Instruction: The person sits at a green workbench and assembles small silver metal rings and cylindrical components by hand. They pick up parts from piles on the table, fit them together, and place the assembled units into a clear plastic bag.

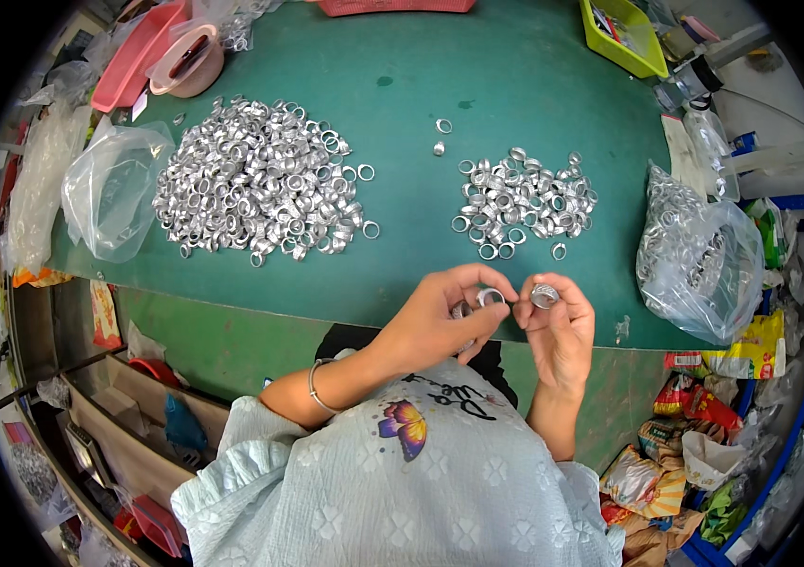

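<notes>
Close together at the table's near edge, both my hands hold silver metal rings. My left hand (444,317) is closed around a few rings (490,298), one of them pinched near the fingertips. My right hand (558,331) grips a single wide ring (544,296) between thumb and fingers, its opening tilted upward. Beyond my hands, to the right, lies a smaller pile of rings (529,198). A much larger heap of rings (255,180) spreads over the left part of the green table (402,85). Two loose rings (443,126) lie between the piles, farther back.
At the left edge sit a crumpled clear bag (118,194), a pink bowl (196,71) and a pink basket (132,61). On the right stand a clear bag of rings (695,255) and a yellow-green basket (624,38). Snack packets (695,406) crowd the lower right.
</notes>
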`<state>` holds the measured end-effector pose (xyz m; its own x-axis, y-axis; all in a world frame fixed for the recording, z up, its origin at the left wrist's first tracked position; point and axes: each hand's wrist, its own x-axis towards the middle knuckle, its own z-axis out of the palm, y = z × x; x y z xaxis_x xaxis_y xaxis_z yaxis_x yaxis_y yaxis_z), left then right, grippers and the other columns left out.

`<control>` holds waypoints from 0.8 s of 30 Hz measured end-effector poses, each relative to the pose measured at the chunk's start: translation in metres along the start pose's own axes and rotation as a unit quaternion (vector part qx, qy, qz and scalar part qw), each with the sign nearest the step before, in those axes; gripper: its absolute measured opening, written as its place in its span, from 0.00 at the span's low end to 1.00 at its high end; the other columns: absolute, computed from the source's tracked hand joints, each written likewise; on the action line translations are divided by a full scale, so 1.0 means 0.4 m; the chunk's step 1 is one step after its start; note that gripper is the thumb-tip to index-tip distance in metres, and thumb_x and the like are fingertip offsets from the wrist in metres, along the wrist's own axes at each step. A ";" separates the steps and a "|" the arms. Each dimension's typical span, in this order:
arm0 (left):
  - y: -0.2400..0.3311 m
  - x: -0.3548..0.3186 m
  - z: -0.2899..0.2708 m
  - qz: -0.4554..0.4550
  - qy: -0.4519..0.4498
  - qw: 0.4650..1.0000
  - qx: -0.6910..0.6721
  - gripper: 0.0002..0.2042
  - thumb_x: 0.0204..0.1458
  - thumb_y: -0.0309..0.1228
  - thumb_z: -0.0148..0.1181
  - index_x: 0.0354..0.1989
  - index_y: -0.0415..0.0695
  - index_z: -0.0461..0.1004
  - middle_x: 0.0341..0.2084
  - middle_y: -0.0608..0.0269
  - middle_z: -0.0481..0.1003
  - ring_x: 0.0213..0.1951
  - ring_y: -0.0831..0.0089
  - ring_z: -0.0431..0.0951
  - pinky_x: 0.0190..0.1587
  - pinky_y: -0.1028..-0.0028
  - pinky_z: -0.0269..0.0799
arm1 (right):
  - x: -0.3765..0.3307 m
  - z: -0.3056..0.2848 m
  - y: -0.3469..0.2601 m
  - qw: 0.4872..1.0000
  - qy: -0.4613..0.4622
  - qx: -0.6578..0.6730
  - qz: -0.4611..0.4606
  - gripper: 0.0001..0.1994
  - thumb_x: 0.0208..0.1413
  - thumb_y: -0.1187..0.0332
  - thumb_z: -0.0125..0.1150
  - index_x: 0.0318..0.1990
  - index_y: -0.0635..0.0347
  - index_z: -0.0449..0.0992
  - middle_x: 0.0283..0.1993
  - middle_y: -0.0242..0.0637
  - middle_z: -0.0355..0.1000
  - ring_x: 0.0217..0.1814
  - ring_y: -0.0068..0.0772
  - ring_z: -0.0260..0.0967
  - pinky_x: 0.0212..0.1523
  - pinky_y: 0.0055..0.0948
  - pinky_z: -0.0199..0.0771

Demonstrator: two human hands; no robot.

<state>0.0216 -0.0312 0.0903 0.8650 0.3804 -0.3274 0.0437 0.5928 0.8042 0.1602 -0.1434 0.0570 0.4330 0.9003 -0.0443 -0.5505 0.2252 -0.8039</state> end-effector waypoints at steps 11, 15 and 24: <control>-0.024 -0.001 0.026 0.136 0.030 0.984 0.109 0.18 0.43 0.19 0.61 0.45 0.40 0.68 0.20 0.72 0.64 0.21 0.88 0.63 0.22 0.85 0.58 | -0.019 0.020 0.026 0.995 0.018 0.076 0.066 0.19 0.52 0.59 0.59 0.39 0.70 0.69 0.32 0.41 0.70 0.29 0.26 0.67 0.27 0.20 0.66; -0.030 0.008 0.014 0.256 0.022 0.933 0.252 0.14 0.43 0.19 0.61 0.41 0.40 0.72 0.19 0.69 0.66 0.21 0.83 0.64 0.23 0.81 0.60 | -0.029 0.015 0.041 0.999 0.019 -0.006 0.034 0.17 0.52 0.61 0.59 0.38 0.69 0.69 0.31 0.38 0.71 0.29 0.23 0.67 0.27 0.19 0.66; -0.016 -0.004 0.013 0.187 0.026 0.965 0.182 0.10 0.45 0.18 0.57 0.37 0.39 0.73 0.20 0.68 0.67 0.19 0.83 0.67 0.21 0.82 0.60 | -0.036 0.046 0.016 0.996 0.040 -0.085 -0.005 0.09 0.52 0.75 0.56 0.40 0.70 0.69 0.33 0.39 0.71 0.31 0.23 0.68 0.31 0.18 0.67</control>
<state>0.0227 -0.0395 0.0883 0.8286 0.5599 0.0025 -0.0860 0.1228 0.9887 0.1373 -0.1480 0.0632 0.4970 0.8644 -0.0763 -0.4198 0.1625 -0.8930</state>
